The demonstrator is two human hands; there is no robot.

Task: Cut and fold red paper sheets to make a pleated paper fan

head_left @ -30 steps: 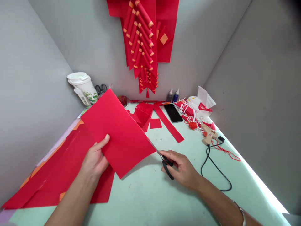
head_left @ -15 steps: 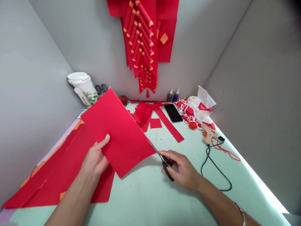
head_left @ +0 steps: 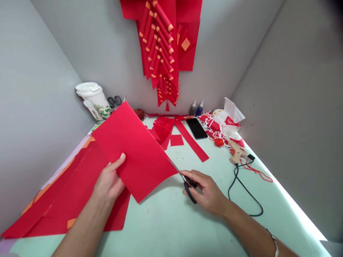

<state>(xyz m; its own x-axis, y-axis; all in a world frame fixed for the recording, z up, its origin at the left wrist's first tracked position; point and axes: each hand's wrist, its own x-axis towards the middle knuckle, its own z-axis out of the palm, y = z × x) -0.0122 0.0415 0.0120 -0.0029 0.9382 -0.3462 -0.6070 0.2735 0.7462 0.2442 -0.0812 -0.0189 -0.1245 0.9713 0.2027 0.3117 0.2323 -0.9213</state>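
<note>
My left hand (head_left: 111, 178) grips a sheet of red paper (head_left: 136, 150) by its lower left edge, thumb on top and fingers beneath. The sheet is held up at a slant above the table. In my right hand (head_left: 207, 189) is a pair of black-handled scissors (head_left: 190, 189), with fingers in the handle loops. The blades lie along the sheet's right edge, close to its right corner, and point up and left. Larger red sheets (head_left: 66, 192) lie under my left forearm, with bits of orange paper among them.
Behind the sheet lie a red paper strip (head_left: 191, 141), a small red square (head_left: 177, 140) and a black phone (head_left: 197, 128). At right are a glue gun (head_left: 236, 153) with its cord (head_left: 250, 196) and shredded paper. A white bucket (head_left: 93, 96) stands back left. Red firecracker decorations (head_left: 160, 43) hang on the wall.
The camera view has shifted very slightly. The scissor handles look a little closer together; the sheet and both hands keep nearly the same positions.
</note>
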